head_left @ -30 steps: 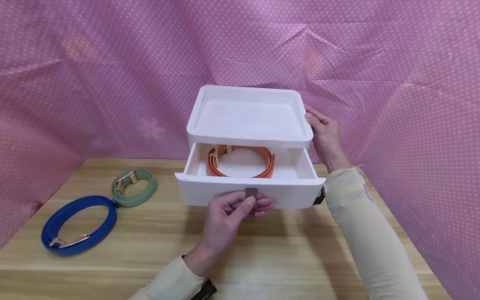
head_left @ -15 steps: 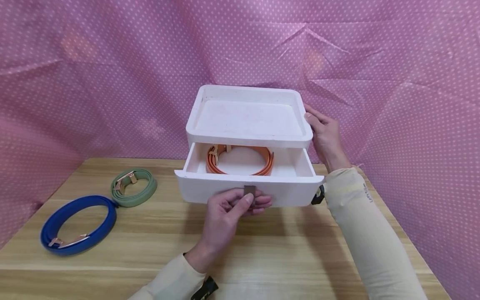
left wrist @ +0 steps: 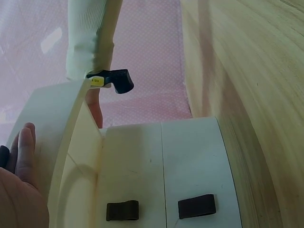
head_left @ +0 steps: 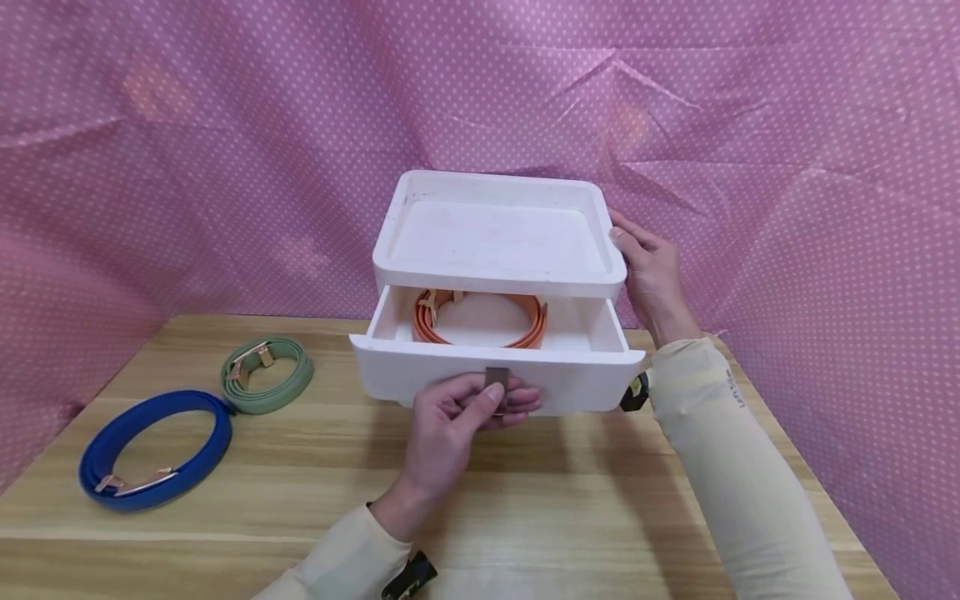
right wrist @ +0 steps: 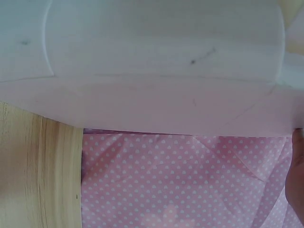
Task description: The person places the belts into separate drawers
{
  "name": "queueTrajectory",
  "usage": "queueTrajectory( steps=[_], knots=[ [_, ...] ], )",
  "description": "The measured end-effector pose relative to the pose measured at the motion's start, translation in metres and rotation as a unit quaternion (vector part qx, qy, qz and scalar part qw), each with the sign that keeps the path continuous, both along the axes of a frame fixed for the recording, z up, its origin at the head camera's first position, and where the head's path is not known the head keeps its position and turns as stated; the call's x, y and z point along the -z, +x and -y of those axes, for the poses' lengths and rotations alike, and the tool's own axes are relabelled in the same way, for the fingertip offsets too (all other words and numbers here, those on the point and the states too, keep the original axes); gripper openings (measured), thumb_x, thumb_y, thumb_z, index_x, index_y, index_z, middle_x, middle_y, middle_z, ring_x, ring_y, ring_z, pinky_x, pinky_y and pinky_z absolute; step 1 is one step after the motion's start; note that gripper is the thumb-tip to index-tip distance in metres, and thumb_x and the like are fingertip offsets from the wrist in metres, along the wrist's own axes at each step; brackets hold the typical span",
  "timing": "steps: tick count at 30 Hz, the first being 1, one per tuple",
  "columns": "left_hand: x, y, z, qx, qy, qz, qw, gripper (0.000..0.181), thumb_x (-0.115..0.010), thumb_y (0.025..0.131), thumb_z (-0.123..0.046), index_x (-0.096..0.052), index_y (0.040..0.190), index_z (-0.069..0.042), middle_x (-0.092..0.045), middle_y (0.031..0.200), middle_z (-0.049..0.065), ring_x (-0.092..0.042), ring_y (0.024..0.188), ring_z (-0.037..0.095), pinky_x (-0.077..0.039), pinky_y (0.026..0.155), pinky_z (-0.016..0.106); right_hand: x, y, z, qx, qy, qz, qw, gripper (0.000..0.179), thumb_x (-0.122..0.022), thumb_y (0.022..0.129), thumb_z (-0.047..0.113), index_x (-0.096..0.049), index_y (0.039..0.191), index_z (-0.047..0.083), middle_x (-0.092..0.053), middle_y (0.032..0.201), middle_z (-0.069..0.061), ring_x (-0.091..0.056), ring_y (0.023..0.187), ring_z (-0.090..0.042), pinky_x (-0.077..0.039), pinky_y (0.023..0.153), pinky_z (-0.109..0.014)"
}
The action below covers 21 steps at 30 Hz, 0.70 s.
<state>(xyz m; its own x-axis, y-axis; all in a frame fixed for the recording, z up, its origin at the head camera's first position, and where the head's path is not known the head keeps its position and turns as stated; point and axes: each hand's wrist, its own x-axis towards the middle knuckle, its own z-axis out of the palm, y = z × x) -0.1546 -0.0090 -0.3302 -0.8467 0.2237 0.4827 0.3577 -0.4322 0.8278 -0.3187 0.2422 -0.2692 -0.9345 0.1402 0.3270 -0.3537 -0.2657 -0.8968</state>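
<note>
A white drawer cabinet stands at the table's back, its top drawer pulled part way out. Inside that drawer lies a coiled orange-brown belt with a gold buckle. My left hand pinches the drawer's dark brown pull tab between thumb and fingers. Against the cabinet's right side rests my right hand, thumb by the top rim; its other fingers are partly hidden. In the left wrist view, two closed lower drawers carry dark tabs.
A coiled green belt and a larger coiled blue belt lie at the left on the wooden table. Pink dotted cloth hangs behind and at both sides.
The top drawer has slid slightly inward, and my left hand has moved a little away from me with its tab. My right hand stays against the cabinet.
</note>
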Motion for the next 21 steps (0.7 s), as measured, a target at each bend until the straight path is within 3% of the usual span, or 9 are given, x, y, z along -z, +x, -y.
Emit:
queueTrajectory(
  steps=[11, 21],
  knots=[
    [-0.0014, -0.0026, -0.0007, 0.002, 0.014, 0.03, 0.9995, 0.024, -0.053, 0.099, -0.002, -0.061, 0.106, 0.02, -0.067, 0.104, 0.03, -0.068, 0.095, 0.039, -0.059, 0.081, 0.049, 0.0003, -0.0002, 0.0015, 0.004, 0.004, -0.005, 1.0, 0.036, -0.065, 0.094, 0.004, -0.059, 0.128, -0.006, -0.059, 0.132, -0.017, -0.062, 0.113, -0.023, -0.055, 0.09, -0.026],
    [-0.0018, -0.0047, -0.0012, 0.009, 0.021, 0.025, 0.9994, 0.025, -0.052, 0.099, -0.001, -0.059, 0.104, 0.022, -0.066, 0.105, 0.032, -0.068, 0.094, 0.039, -0.058, 0.081, 0.052, 0.0016, -0.0007, 0.0014, 0.003, 0.0, -0.012, 0.9999, 0.035, -0.065, 0.094, 0.004, -0.06, 0.127, -0.005, -0.06, 0.13, -0.017, -0.063, 0.11, -0.023, -0.056, 0.088, -0.026]
  ],
)
